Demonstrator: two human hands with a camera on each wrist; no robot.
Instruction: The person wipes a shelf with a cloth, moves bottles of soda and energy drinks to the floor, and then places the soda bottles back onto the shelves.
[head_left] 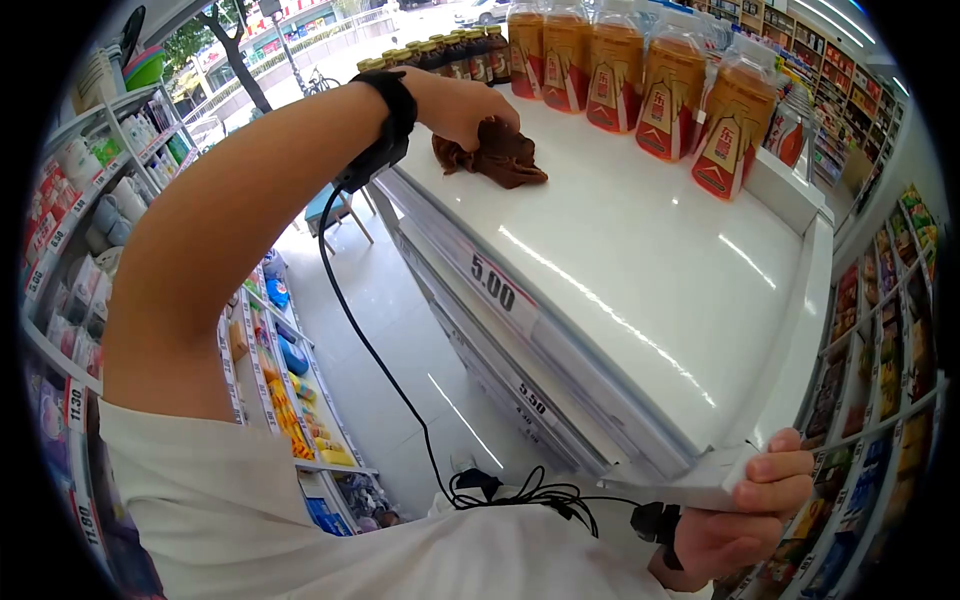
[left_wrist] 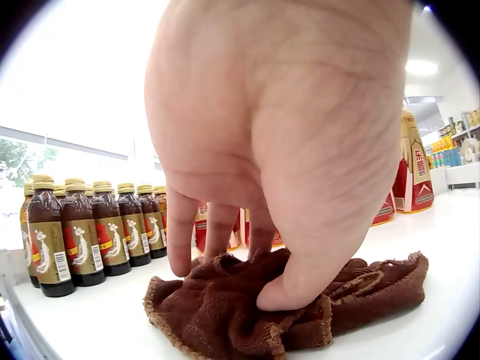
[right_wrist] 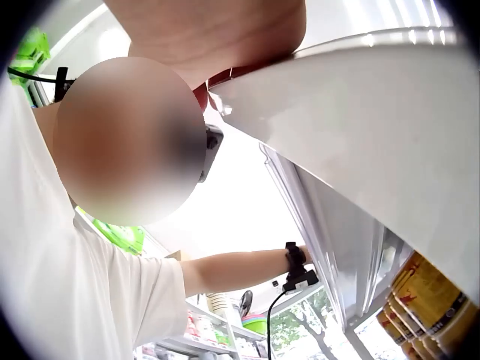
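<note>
My left hand (head_left: 465, 105) holds a crumpled brown cloth (head_left: 500, 155) against the glossy white top (head_left: 620, 270) of a shelf unit. In the left wrist view the fingers point down into the cloth (left_wrist: 225, 307), with the thumb on its near side. The cloth has frayed, lighter edges and lies bunched beneath the palm. At the unit's near right corner (head_left: 715, 485), my right hand (head_left: 765, 505) grips the edge with bent fingers. The right wrist view looks up from below, with part of that hand (right_wrist: 225, 34) against the white panel (right_wrist: 360, 127).
Large amber drink bottles (head_left: 612, 85) with red and gold labels stand in a row along the far side. Small dark bottles (left_wrist: 82, 232) with gold caps cluster beyond the cloth. Price labels (head_left: 492, 283) line the unit's front. A black cable (head_left: 375, 350) hangs from the left wrist.
</note>
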